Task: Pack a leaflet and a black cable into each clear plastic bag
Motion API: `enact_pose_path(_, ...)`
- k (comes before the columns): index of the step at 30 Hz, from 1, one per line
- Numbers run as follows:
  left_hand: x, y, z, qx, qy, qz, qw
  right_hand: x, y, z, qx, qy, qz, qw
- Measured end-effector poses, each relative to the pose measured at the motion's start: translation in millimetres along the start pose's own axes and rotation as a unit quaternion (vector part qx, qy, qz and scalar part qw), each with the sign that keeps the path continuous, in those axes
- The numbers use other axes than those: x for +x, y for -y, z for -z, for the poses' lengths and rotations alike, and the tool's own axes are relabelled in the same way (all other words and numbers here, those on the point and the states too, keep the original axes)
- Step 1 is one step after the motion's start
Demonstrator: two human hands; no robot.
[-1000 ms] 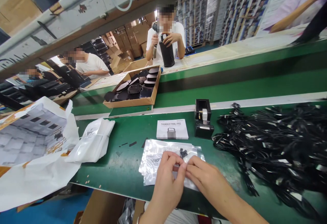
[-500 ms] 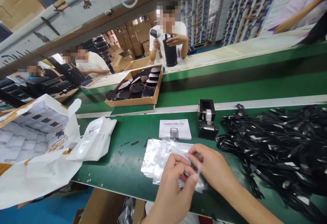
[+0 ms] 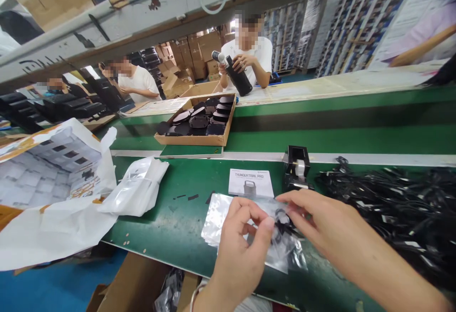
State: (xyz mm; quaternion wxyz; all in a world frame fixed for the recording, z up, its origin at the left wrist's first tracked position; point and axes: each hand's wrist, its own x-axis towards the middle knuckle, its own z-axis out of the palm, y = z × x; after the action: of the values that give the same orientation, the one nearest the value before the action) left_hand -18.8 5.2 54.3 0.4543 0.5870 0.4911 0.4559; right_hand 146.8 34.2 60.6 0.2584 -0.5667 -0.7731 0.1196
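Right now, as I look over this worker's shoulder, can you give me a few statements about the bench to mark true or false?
1. The left hand and right hand both pinch a clear bag. True.
2. A booklet lies beside the black tape dispenser. True.
3. The pile of black cables sits on the left-hand side. False: the pile of black cables is on the right.
4. The cardboard tray is empty. False: the cardboard tray holds dark round parts.
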Motion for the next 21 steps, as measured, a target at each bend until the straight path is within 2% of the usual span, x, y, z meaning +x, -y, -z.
enact_pose_path(3, 4, -9, 5.7, -0.014, -0.016, -0.064, 0.998, 12, 16, 27, -0.065, -0.012, 0.092, 0.994)
enact_pose_path(6, 12, 0, 16.1, -0.086, -0.005, -0.133, 0.987, 22, 34, 53, -0.026, -0.001, 0.156, 0.987)
enact_pose_path(7, 17, 5, 20.1, -0.112, 0.022, -0.141, 0.983, 24, 39, 60, -0.002, 0.021, 0.161, 0.987)
enact_pose_path(9, 26, 13, 27.2, -0.153, 0.117, -0.131, 0.973, 26, 49, 68, 0.047, 0.074, 0.168, 0.982)
enact_pose_path(11, 32, 15, 30.9, -0.155, 0.205, -0.108, 0.96, 28, 53, 71, 0.076, 0.106, 0.175, 0.976)
enact_pose_path(12, 34, 15, 30.8, -0.145, 0.226, -0.096, 0.959, 30, 54, 70, 0.081, 0.118, 0.178, 0.973)
enact_pose_path(14, 34, 11, 26.9, -0.118, 0.221, -0.056, 0.966, 32, 50, 68, 0.074, 0.13, 0.175, 0.973)
enact_pose_path(18, 27, 9, 13.1, -0.108, 0.147, 0.051, 0.982, 30, 28, 60, 0.045, 0.11, 0.124, 0.985)
enact_pose_path(21, 23, 13, 8.2, -0.093, 0.096, 0.039, 0.99, 19, 7, 49, 0.086, 0.136, 0.065, 0.985)
